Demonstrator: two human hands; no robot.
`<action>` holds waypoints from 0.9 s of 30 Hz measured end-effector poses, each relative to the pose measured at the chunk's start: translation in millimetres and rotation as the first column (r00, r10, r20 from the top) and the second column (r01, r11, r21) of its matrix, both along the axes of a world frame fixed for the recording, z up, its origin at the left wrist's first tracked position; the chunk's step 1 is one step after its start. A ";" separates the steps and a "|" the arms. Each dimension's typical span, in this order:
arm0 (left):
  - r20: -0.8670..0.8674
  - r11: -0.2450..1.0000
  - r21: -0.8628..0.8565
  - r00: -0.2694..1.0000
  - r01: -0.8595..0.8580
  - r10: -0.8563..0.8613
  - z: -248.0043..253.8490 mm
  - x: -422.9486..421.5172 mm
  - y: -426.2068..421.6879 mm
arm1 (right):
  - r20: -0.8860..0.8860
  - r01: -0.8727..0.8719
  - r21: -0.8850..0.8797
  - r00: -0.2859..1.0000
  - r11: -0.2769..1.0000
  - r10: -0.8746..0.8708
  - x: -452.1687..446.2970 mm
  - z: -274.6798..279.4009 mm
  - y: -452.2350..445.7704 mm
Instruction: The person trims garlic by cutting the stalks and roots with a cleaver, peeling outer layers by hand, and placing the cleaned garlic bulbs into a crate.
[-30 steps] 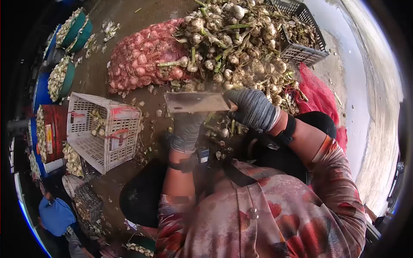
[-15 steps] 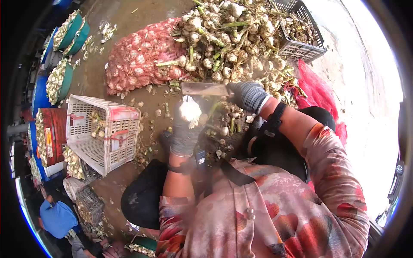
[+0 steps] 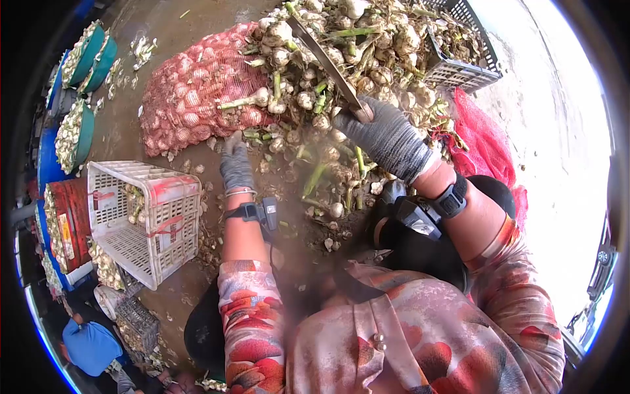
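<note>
In a grey knitted glove, my right hand (image 3: 384, 134) is closed around a knife (image 3: 325, 61). Its long blade slants up and left across the garlic heap (image 3: 367, 56). My left hand (image 3: 236, 163), also gloved, reaches forward at the lower edge of a red mesh bag (image 3: 197, 92) full of garlic. Its fingers look stretched out, with no bulb visible in them. Stemmed garlic bulbs (image 3: 259, 98) lie between the bag and the heap. More loose bulbs and cut stems (image 3: 315, 180) lie on the ground between my hands.
A white plastic crate (image 3: 154, 217) lies on its side at left, some garlic inside. Beyond it are green tubs (image 3: 85, 131) of garlic and a red drum (image 3: 69, 217). A black crate (image 3: 469, 72) and red netting (image 3: 485, 138) are at right. A person in blue (image 3: 92, 345) is lower left.
The garlic bulb in my left hand is out of sight, and that hand has moved left and forward to the mesh bag. The knife has swung from level to pointing up and left.
</note>
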State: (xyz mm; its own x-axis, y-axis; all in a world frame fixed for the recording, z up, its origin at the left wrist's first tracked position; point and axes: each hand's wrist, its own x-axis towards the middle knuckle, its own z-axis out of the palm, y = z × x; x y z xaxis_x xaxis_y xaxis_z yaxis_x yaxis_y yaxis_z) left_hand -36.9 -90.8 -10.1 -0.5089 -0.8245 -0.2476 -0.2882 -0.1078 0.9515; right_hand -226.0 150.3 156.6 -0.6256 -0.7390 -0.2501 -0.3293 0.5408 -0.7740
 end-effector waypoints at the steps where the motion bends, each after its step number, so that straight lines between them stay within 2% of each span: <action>1: 0.130 0.978 -0.120 0.980 0.170 -0.154 -23.8 -17.2 6.8 | 0.002 0.005 0.010 1.000 1.000 -0.005 -1.0 0.1 0.6; 2: 0.272 0.913 -0.212 0.919 0.347 -0.286 -42.5 -30.8 13.6 | -0.129 -0.097 -0.021 0.987 0.995 0.093 -0.9 1.1 2.8; 3: 0.479 0.680 -0.491 0.821 0.545 -0.312 -55.4 -39.9 18.6 | -0.163 -0.136 -0.046 0.978 0.990 0.127 -2.4 -2.4 3.4; 5: 0.709 0.430 -0.518 0.652 0.740 -0.268 -92.3 -37.1 22.7 | -0.236 -0.214 -0.092 0.954 0.973 0.187 -4.9 -9.7 4.6; 6: 0.707 0.439 -0.508 0.650 0.741 -0.279 -92.0 -35.8 27.5 | -0.126 -0.136 -0.043 0.984 0.990 0.130 -4.3 -7.8 2.4; 7: 0.822 0.463 -0.394 0.530 0.794 -0.209 -86.6 -31.5 31.6 | -0.016 -0.063 0.015 0.998 0.998 0.063 -4.1 -8.2 1.6; 8: 0.913 0.491 -0.273 0.384 0.827 -0.139 -79.5 -25.4 35.8 | -0.085 -0.126 -0.100 0.989 0.987 0.118 -4.1 -18.0 3.2; 9: 0.916 0.492 -0.264 0.375 0.829 -0.140 -85.8 -15.3 36.7 | -0.075 -0.126 -0.099 0.990 0.987 0.119 -2.4 -22.2 2.1; 11: 0.945 0.674 -0.128 0.295 0.728 -0.139 -114.9 14.3 34.8 | 0.060 -0.044 -0.116 0.997 0.992 0.051 2.0 -27.1 -1.5; 13: 0.858 0.817 -0.185 0.495 0.546 -0.136 -109.5 36.0 42.0 | 0.035 -0.106 -0.063 0.993 0.992 0.108 9.0 -32.1 -4.3; 14: 0.734 0.943 -0.029 0.648 0.331 -0.205 -106.8 43.0 45.3 | 0.007 -0.157 -0.007 0.988 0.988 0.157 13.9 -34.8 -4.8; 15: 0.577 0.977 0.174 0.791 0.125 -0.204 -95.7 45.4 50.9 | -0.022 -0.204 0.048 0.978 0.978 0.205 19.4 -37.5 -4.3; 16: 0.455 0.974 0.147 0.862 0.174 -0.223 -94.5 49.0 54.4 | -0.096 -0.291 0.179 0.946 0.940 0.311 24.7 -44.0 -2.3; 17: 0.450 0.976 0.134 0.867 0.174 -0.216 -93.7 47.2 53.6 | -0.108 -0.290 0.170 0.944 0.942 0.311 28.8 -47.8 -1.1; 18: 0.438 0.835 -0.328 0.854 0.443 -0.281 -106.5 45.5 52.9 | -0.107 -0.397 0.236 0.897 0.887 0.430 31.9 -49.6 0.5; 19: 0.514 0.652 -0.474 0.787 0.592 -0.341 -86.6 36.5 57.3 | -0.101 -0.490 0.305 0.836 0.817 0.539 34.5 -51.0 2.6; 20: 0.580 0.423 -0.603 0.736 0.676 -0.349 -66.4 27.2 61.7 | -0.121 -0.470 0.312 0.842 0.826 0.526 39.2 -52.8 2.9; 21: 0.571 0.412 -0.618 0.743 0.669 -0.349 -39.8 19.3 68.6 | -0.161 -0.521 0.264 0.806 0.812 0.569 38.3 -67.3 5.4; 23: 0.628 0.212 -0.703 0.732 0.679 -0.264 -6.7 11.2 82.5 | -0.175 -0.490 0.317 0.811 0.812 0.558 36.6 -57.8 4.3; 24: 0.145 0.785 -0.331 0.850 0.523 -0.506 2.4 13.6 92.4 | -0.154 -0.477 0.370 0.815 0.797 0.559 27.0 -64.7 6.4; 25: -0.412 0.934 0.283 0.907 0.218 -0.086 11.3 16.0 102.2 | -0.130 -0.463 0.420 0.820 0.781 0.557 14.1 -81.8 10.2; 26: -0.151 0.932 0.250 0.961 0.265 -0.232 41.0 20.8 104.3 | -0.083 -0.401 0.469 0.867 0.787 0.491 1.2 -108.8 17.9; 27: 0.123 0.926 0.219 0.933 0.306 -0.338 60.6 25.7 103.5 | -0.041 -0.450 0.516 0.837 0.729 0.545 -5.5 -99.0 16.9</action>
State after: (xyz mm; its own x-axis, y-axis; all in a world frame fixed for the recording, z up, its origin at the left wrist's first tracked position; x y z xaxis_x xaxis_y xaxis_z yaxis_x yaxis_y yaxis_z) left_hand -11.2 12.7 50.5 -0.6808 -0.5504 -0.4834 -0.4814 -0.1613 0.8616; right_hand -231.5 167.2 57.6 -0.2694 -0.7764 -0.5697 -0.7595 0.5350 -0.3700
